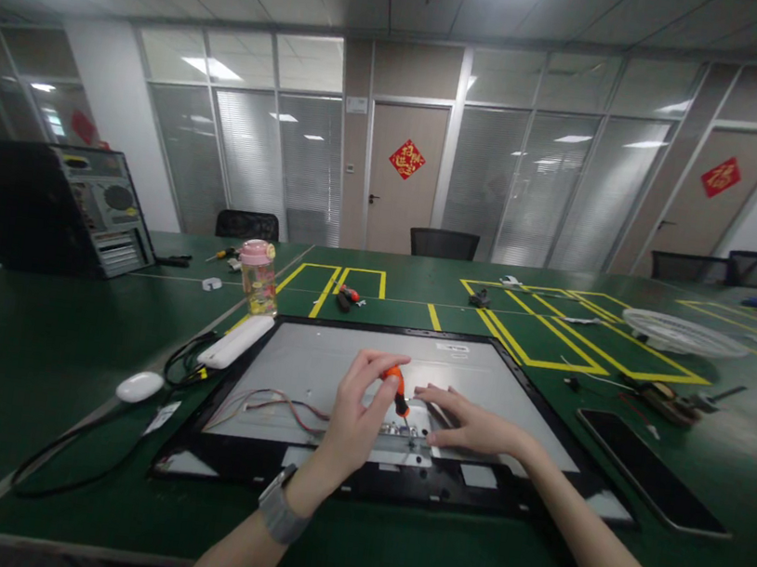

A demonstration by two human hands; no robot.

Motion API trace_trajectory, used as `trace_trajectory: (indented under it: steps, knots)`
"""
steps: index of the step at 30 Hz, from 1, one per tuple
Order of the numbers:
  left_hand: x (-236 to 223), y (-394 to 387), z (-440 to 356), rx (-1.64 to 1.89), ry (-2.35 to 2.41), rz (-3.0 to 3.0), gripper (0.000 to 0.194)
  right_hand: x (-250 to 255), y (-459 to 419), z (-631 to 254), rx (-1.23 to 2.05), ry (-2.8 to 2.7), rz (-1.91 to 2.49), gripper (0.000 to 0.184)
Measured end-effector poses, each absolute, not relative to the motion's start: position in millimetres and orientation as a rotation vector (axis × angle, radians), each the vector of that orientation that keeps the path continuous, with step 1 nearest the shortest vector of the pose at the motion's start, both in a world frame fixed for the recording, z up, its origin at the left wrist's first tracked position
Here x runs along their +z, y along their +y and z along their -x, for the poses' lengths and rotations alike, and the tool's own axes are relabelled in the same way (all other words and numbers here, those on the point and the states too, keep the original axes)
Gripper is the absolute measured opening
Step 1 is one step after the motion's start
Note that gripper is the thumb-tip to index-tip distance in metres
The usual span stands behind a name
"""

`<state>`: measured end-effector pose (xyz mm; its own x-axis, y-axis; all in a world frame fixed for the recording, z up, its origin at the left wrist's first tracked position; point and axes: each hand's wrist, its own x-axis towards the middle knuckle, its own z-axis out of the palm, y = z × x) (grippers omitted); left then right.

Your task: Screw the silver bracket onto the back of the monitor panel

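My left hand [358, 412], with a watch [283, 507] on its wrist, is closed around an orange and black screwdriver [401, 403]. The tool is tilted, its tip pointing down at a small metal bracket [422, 460] near the front middle of a monitor panel [341, 346]. That panel lies flat with its silver back up inside a black frame. To the right of the tip, my right hand [471, 425] has its fingers spread over the panel beside the bracket. Thin coloured wires [284, 398] run across the panel on the left.
A phone [648, 472] lies right of the panel. Leftward are a white power strip [236, 342], a pink-lidded bottle [257, 278], a white mouse-like object [139, 387] and black cable. A computer case [79, 209] stands far left. Pliers-like tools [346, 297] lie behind the panel.
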<state>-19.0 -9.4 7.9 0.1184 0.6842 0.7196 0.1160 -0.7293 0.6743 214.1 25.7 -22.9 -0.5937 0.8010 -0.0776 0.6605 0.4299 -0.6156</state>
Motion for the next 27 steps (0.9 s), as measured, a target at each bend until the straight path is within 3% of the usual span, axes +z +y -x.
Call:
trace_trajectory:
  steps: [4,10,16,23,27]
  knots:
    - [7.9,-10.2,19.0,1.627,0.745,-1.909,0.029,-23.5,26.2,-214.2,0.915,-2.452,1.268,0.078]
    - [6.2,-8.7,18.3,1.663,0.783,-1.945,0.018,-23.0,25.8,-214.1,0.905,-2.458,1.267,0.077]
    - [6.7,-10.1,18.9,1.599,0.746,-1.919,0.030,-24.0,26.4,-214.8,0.900,-2.459,1.274,0.079]
    - [5.7,-8.8,18.3,1.681,0.783,-1.961,0.016,-24.8,26.5,-216.1,0.913,-2.448,1.266,0.077]
    - [7.5,-10.7,18.9,1.618,0.739,-1.947,0.024,-25.6,27.4,-215.9,0.894,-2.460,1.264,0.077]
